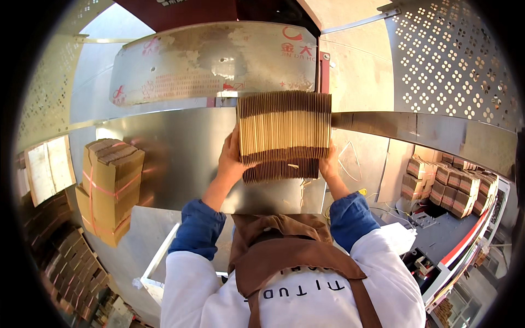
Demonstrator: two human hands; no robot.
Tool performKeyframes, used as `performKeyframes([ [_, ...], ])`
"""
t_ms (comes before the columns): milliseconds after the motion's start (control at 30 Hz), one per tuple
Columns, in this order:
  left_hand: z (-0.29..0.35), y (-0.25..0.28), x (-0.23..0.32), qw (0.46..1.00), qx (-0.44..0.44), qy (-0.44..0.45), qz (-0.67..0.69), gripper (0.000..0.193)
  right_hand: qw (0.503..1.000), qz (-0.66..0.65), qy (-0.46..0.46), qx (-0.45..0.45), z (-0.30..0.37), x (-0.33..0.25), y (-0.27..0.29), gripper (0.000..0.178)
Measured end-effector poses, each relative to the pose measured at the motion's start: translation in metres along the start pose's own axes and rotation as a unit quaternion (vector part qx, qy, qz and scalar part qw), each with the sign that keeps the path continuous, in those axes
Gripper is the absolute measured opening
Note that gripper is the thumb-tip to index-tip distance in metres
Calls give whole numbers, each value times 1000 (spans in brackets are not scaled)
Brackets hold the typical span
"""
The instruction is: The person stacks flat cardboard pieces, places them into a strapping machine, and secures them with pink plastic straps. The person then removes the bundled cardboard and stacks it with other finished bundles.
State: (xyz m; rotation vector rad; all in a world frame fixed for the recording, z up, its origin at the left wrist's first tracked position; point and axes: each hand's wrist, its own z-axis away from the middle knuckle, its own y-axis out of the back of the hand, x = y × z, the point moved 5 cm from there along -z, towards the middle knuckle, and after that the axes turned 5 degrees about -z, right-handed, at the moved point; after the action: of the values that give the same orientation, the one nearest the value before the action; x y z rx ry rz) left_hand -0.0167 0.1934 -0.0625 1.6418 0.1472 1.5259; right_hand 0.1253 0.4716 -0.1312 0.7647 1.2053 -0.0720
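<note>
A thick stack of folded brown cardboard pieces (285, 128) stands on edge between my hands, over a shiny metal worktable (180, 158). My left hand (232, 156) presses against its left side, and my right hand (327, 164) presses against its right side. The pieces are packed tightly, and their edges face up in narrow ridges. A darker lower part of the cardboard shows on the side towards me. Most of my fingers are hidden behind the stack's sides.
At the left end of the worktable stands a strapped cardboard bundle (112, 183). Beyond the table rises a machine with a worn metal panel (213, 63). More tied bundles (456, 188) sit on a grey surface at right. A perforated metal panel (443, 60) fills the upper right.
</note>
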Motion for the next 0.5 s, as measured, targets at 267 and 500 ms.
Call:
performKeyframes([
  [267, 15, -26, -34, 987, 31, 85, 136, 90, 993, 4, 10, -117, 71, -15, -13, 77],
  [500, 6, -25, -32, 995, 23, 6, 93, 87, 988, 11, -67, -137, 67, -38, -9, 89],
])
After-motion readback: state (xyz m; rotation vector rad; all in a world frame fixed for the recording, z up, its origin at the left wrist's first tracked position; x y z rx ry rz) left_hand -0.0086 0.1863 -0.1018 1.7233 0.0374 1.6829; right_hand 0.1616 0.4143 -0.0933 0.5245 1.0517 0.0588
